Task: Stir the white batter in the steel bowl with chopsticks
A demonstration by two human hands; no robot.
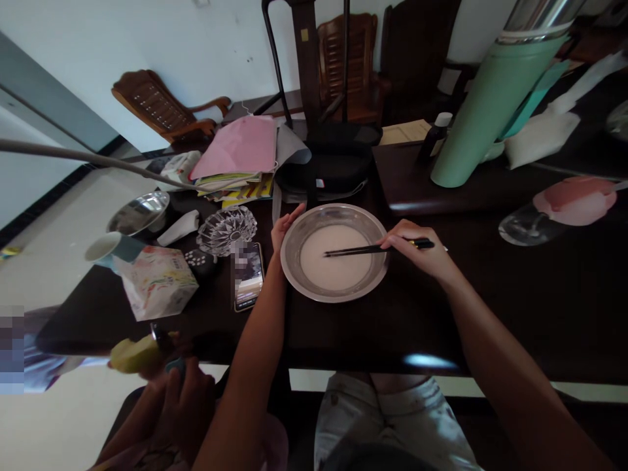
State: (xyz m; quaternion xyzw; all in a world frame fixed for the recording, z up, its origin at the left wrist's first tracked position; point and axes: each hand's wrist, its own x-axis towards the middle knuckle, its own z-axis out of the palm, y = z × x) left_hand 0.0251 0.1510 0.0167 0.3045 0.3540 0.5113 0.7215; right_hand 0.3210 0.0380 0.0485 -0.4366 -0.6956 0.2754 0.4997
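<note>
From the head camera, it's two bare hands at one metal bowl [288, 271], and the left hand [282, 230] has the far left side of it covered: fingers loosely extended, unclenched, laid along the outside of the rim, steadying contact and no wrap-around grip. Over on the right, the right hand [417, 247] is closed, thumb and fingers pinched firmly around a pair of black chopsticks [360, 250]! They reach leftward across the rim, tips over the middle of the milky liquid [336, 271]; whether those tips dip in or hang just above, I can't tell.

So the bowl sits squarely between the two hands, flat on the dark table [373, 337], left hand touching its side, right hand at its right edge. Just left of the left forearm lies a phone [249, 278], screen lit, with a cut-glass dish [226, 230] beyond it and a flowered tissue box [159, 284] farther left. Down at the near left, another person's hands [189, 392] are busy with a yellow-green fruit [133, 355], well apart from the bowl. And at the far right, a tall green flask [495, 111] leans into sight above the raised tabletop.
</note>
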